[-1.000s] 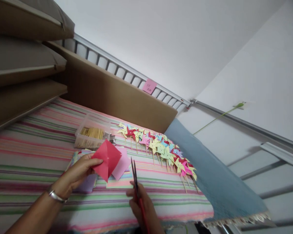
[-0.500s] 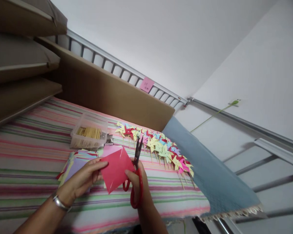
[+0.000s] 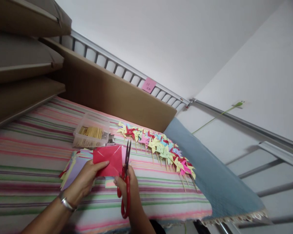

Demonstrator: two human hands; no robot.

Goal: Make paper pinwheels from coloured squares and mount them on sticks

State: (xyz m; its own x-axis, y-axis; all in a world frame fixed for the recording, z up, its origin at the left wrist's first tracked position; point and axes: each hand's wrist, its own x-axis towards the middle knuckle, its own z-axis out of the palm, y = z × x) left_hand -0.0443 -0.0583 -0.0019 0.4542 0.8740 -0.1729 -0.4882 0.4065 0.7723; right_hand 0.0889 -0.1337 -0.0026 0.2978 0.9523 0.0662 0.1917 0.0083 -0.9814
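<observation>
A square sheet of red paper point(image 3: 109, 159) with crease or cut lines running in from its corners is pinched in my left hand point(image 3: 90, 175), thumb on top. My right hand point(image 3: 130, 185) is closed round red-handled scissors point(image 3: 126, 191), whose dark blades point up and away beside the paper's right edge. The right thumb lies close to the paper's lower right corner; I cannot tell whether it touches. Under and beside my left hand lies a stack of coloured paper squares point(image 3: 74, 170), lilac on top. Other paper shows partly behind the red sheet.
Beyond the paper stack, a clear plastic box point(image 3: 91, 130) holds thin wooden sticks. Rows of paper pinwheels on sticks point(image 3: 158, 146) lie at the right on the striped cloth point(image 3: 34, 156). A brown board point(image 3: 107, 87) stands along the back, with padded brown panels point(image 3: 21, 55) at left.
The red paper has turned from a diamond-like tilt to nearly level and moved left. My right hand and the scissors have moved left and slightly down. The view has shifted a little.
</observation>
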